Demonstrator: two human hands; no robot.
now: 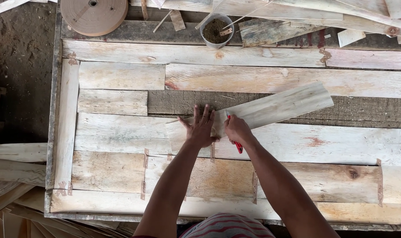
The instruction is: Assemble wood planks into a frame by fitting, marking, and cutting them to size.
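Left hand (201, 128) lies flat, fingers spread, palm down on the left end of a loose veneer strip (271, 110), gripping nothing; the pressure appears to pin the strip against sliding. Right hand (237, 130) is closed around a red-handled cutter (236, 142), its tip set on the strip just beside the left hand, so the pinned area sits next to the working point.

Strip condition: pale, thin wood, long and narrow, grey-streaked grain, lying tilted with its right end raised toward the far edge of the workbench (55, 132). It rests near the bench centre, on top of a layer of veneer sheets (121, 132) joined with short brown tape pieces (144, 176).

At the far edge stand a brown tape roll (94, 15) near the left corner and a small grey cup (217, 30) toward the middle, both well apart from the hands.
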